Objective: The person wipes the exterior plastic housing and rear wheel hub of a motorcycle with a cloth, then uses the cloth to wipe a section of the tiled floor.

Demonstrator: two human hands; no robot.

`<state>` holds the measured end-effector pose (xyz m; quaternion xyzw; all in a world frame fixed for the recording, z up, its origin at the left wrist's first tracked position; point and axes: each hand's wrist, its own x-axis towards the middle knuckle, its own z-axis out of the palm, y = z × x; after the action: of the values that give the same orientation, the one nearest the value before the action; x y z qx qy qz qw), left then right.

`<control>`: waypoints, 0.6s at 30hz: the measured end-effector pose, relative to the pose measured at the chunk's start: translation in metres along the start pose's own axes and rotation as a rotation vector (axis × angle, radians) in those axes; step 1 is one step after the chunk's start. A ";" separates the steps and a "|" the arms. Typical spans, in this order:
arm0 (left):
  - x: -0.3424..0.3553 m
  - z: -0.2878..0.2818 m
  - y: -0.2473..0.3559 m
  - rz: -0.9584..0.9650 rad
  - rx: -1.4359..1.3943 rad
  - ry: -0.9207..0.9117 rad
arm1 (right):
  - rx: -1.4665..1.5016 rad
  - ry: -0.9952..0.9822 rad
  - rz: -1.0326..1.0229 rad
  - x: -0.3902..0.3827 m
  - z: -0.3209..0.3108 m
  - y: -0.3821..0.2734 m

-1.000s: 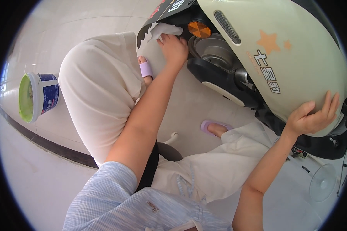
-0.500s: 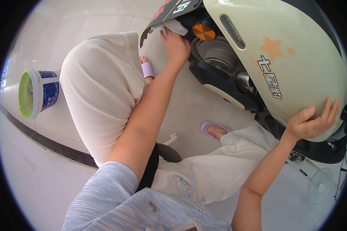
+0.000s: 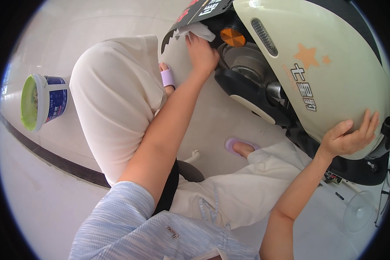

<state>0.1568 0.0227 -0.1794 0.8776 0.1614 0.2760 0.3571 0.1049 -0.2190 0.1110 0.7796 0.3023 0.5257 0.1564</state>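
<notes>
A cream and black scooter [image 3: 333, 82] fills the right side of the view, with an orange round reflector [image 3: 233, 37] at its rear. My left hand [image 3: 203, 55] reaches up to the rear mudguard [image 3: 177, 37], beside the wheel [image 3: 242, 56]. Its fingers press a white cloth [image 3: 198, 30] against the mudguard's inner side; part of the grip is hidden. On the cream body panel lies my right hand [image 3: 351, 138], fingers stretched out and slightly apart, nothing held in it.
At the left, a bucket [image 3: 42, 102] with a green inside and a blue label stands on the tiled floor [image 3: 95, 21]. My bent knee [image 3: 108, 82] is between it and the scooter. A clear round disc on a stand [image 3: 359, 211] is at the lower right.
My left hand has shifted slightly down and right, and more of the cloth shows above the fingers. The right hand stays on the panel. The whole view has moved a little.
</notes>
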 end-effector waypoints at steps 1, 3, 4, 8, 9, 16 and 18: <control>0.002 0.003 -0.007 -0.004 0.001 -0.004 | 0.001 0.003 0.003 -0.001 0.000 0.000; 0.012 0.008 -0.027 -0.076 0.007 -0.029 | 0.006 0.010 0.004 0.001 0.000 -0.002; 0.013 0.013 -0.035 -0.076 0.008 -0.028 | 0.005 0.013 0.003 0.002 0.000 -0.003; 0.016 0.010 -0.048 -0.294 -0.064 -0.111 | 0.005 0.002 0.011 -0.001 -0.001 0.000; 0.017 0.005 -0.049 -0.523 -0.237 -0.228 | 0.021 0.002 0.004 -0.001 -0.001 0.001; -0.022 -0.051 -0.022 -0.821 -0.773 0.066 | 0.070 0.000 0.052 0.000 -0.001 0.000; -0.028 -0.062 -0.007 -0.811 -1.201 0.125 | 0.063 -0.001 0.058 0.000 -0.002 0.001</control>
<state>0.0969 0.0476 -0.1585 0.3838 0.3148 0.2125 0.8417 0.1037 -0.2197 0.1127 0.7929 0.2959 0.5197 0.1168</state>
